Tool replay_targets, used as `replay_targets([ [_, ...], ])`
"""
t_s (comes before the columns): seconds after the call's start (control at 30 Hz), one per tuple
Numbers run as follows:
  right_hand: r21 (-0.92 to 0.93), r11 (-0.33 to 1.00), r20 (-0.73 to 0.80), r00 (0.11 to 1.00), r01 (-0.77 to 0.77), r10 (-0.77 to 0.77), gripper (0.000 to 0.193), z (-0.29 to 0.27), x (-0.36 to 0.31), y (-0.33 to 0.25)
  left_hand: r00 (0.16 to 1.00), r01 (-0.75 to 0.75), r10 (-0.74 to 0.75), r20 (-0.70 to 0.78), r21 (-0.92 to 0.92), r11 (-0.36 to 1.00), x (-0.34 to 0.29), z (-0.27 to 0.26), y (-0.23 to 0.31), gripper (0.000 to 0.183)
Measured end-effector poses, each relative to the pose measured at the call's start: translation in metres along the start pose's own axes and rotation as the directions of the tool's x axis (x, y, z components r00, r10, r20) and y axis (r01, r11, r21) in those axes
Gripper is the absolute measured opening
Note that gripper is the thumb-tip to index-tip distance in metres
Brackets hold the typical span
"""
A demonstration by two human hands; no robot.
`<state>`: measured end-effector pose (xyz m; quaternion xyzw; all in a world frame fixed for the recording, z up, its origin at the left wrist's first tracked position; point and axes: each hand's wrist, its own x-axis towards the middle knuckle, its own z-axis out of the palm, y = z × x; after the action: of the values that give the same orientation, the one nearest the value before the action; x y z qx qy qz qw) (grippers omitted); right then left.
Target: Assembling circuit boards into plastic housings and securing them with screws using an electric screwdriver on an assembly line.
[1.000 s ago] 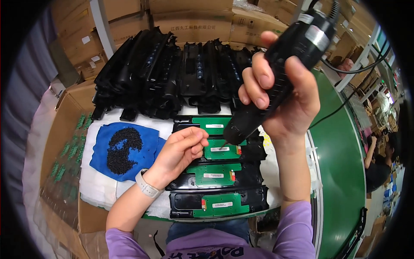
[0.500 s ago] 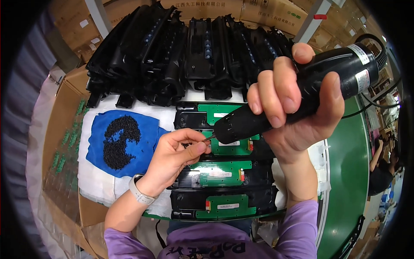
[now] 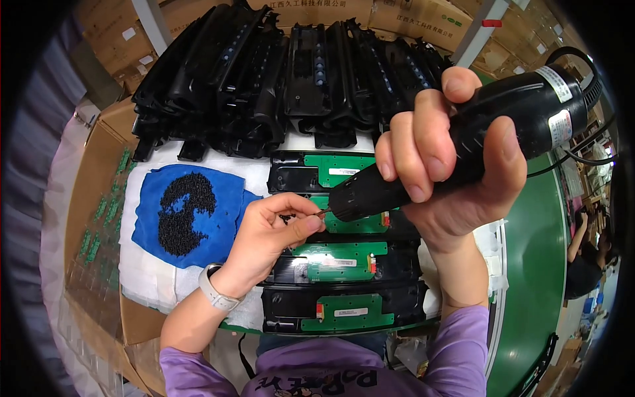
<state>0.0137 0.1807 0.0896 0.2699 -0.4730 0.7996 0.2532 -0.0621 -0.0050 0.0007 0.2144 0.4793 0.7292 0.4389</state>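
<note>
Right hand (image 3: 450, 165): fist wrapped round black electric screwdriver (image 3: 463, 145), raised above black housings with green boards (image 3: 340, 261).
Left hand (image 3: 274, 231): fingertips pinch small screw at driver tip.
Risk: screw slips, drops among housings; tip nicks fingertip.

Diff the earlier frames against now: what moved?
The right hand swung the black electric screwdriver down until its tip met the left hand, whose fingers came up off the green circuit boards to pinch at the bit. The pile of small black screws on the blue cloth stayed put.
</note>
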Motion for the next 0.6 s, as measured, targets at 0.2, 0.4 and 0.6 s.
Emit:
replay_targets([
  [0.2,-0.098,0.987,-0.184,0.977,-0.124,0.104,0.040,0.012,0.001,-0.002,0.996,-0.059,0.070,-0.053,0.186,0.981,-0.001,0.000,-0.005,0.014],
  [0.4,-0.021,0.996,-0.298,0.951,-0.088,0.078,0.034,0.011,0.007,-0.001,0.997,0.014,-0.012,-0.072,0.034,0.999,-0.003,0.007,0.003,0.013],
  [0.6,-0.094,0.995,-0.294,0.956,-0.025,-0.003,0.023,-0.012,0.037,0.006,0.994,0.095,-0.070,-0.086,0.335,0.937,0.001,0.010,0.005,0.015],
])
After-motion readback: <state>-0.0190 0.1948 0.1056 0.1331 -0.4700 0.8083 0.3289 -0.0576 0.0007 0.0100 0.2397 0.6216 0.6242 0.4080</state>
